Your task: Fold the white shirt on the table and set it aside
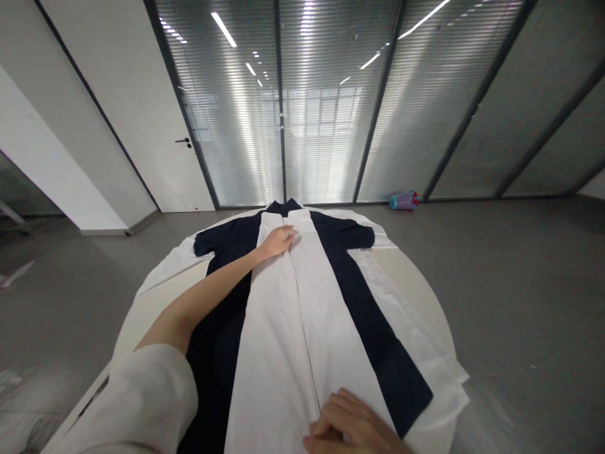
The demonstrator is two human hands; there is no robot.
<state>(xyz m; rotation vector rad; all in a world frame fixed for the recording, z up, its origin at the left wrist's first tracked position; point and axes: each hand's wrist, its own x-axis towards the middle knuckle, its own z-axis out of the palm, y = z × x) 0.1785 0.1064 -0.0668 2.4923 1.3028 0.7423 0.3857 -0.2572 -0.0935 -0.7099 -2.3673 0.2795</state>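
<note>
A short-sleeved navy-and-white garment lies front up, its collar at the far side. A long seam or closure line runs down its white middle panel. My left hand rests on the upper part of this panel, beside the line, its fingers stretched out to the right. Near the bottom of the view, my right hand is curled closed over the lower end of the line. Its fingertips are partly hidden, and what they hold cannot be made out. Under the garment is a thin white cloth or sheet.
A round cream table carries the garment. Beyond it stand a glass wall with blinds and a white door. A blue-and-pink bundle is on the grey floor by the wall. Clear plastic lies at lower left.
</note>
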